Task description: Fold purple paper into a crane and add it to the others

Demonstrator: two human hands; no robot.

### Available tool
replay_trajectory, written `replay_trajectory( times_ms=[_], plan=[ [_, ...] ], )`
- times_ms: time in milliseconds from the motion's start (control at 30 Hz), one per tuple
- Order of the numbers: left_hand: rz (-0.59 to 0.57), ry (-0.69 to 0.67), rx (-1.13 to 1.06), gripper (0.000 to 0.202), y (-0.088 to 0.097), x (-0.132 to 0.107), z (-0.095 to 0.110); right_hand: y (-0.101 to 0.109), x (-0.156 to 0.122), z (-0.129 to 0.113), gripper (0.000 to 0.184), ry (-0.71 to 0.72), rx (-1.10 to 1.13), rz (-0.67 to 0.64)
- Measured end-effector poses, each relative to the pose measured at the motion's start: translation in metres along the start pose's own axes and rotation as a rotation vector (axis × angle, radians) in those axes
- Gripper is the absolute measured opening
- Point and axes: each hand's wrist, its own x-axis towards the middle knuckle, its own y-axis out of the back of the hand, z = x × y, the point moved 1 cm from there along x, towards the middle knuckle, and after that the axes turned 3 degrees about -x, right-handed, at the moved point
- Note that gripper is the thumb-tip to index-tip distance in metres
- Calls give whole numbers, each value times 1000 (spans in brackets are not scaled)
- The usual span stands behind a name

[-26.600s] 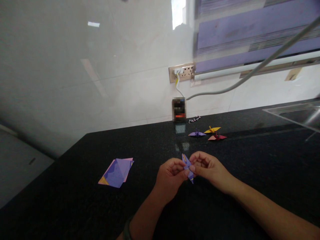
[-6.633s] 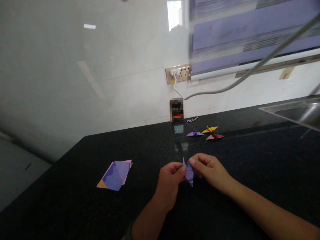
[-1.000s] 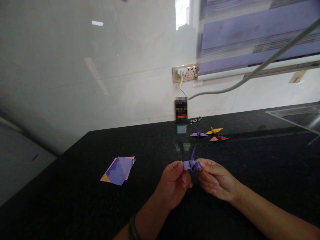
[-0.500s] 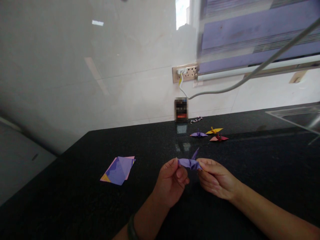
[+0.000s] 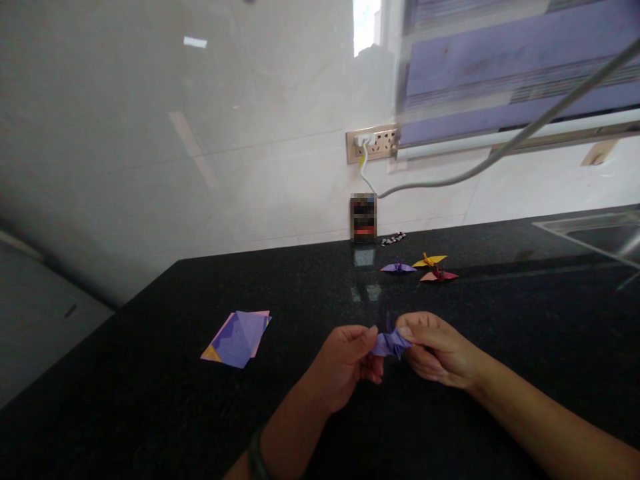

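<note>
A purple paper crane (image 5: 389, 344) is held above the dark countertop between my two hands. My left hand (image 5: 347, 363) pinches its left wing between thumb and fingers. On the other side, my right hand (image 5: 437, 350) grips the right wing, thumb on top. Part of the crane is hidden by the fingertips, and its thin upright point looks blurred. Farther back on the counter sit three folded cranes: a purple crane (image 5: 399, 268), a yellow crane (image 5: 431, 261) and a red and pink crane (image 5: 440, 275).
Overlapping sheets of purple, pink and yellow paper (image 5: 237, 340) lie at the left on the black countertop (image 5: 150, 400). By the wall stand a small blurred-out box (image 5: 363, 219) and a beaded string (image 5: 394, 239). A grey cable (image 5: 450, 181) crosses the right side near a sink edge (image 5: 575, 239).
My left hand has moved right and slightly down, closer to my right hand. The crane's wings now show less between the fingers, and its body sits a little lower.
</note>
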Motion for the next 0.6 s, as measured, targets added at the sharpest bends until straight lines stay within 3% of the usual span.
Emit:
replay_trajectory(
  times_ms=[100, 433, 600],
  plan=[
    [-31, 6, -124, 25, 0, -1, 0, 0, 1, 2, 23, -13, 9, -11],
    [-11, -87, -439, 24, -7, 0, 1, -1, 2, 5, 23, -32, 32, -36],
    [108, -94, -381, 40, 1, 6, 5, 2, 2, 2, 25, 5, 47, -12]
  ],
)
